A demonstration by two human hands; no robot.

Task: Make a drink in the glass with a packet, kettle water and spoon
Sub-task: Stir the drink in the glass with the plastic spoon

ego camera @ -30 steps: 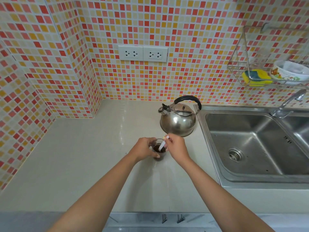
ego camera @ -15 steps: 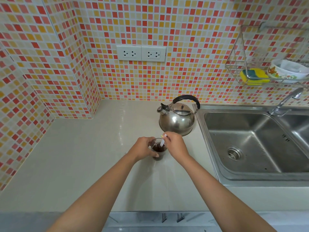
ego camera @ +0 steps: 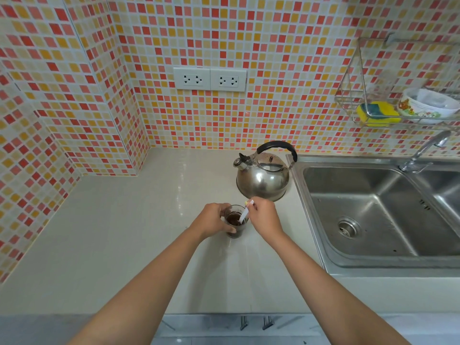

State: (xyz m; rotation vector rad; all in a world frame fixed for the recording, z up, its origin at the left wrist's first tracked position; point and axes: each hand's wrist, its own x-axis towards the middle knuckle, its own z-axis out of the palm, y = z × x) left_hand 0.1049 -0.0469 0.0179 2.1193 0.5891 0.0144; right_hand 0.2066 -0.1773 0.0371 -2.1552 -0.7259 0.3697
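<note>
We have the glass [ego camera: 235,221] standing on the pale counter [ego camera: 119,232], just in front of the steel kettle [ego camera: 262,179] and well left of the sink [ego camera: 373,215], and we judge that this keeps the work on a flat, dry surface with the water source within easy reach. Our left hand [ego camera: 212,220] wraps around the glass from its left side, fingers curled closed against the wall; we take this as bracing, so the glass does not slide or tip while the contents are worked. Inside the glass we see a dark brown drink, partly hidden by the fingers around it. Our right hand [ego camera: 263,216] sits just beside the glass on its right, closed in a pinch on the top of a slim white spoon [ego camera: 245,214], whose lower end slants down into the dark liquid. Holding the spoon high on its handle leaves the wrist free to circle, which suits stirring, the step we believe is under way. We see no packet on the counter. The kettle stands upright with its lid on and its spout pointing left, apart from both hands, so we judge the pouring done.
</note>
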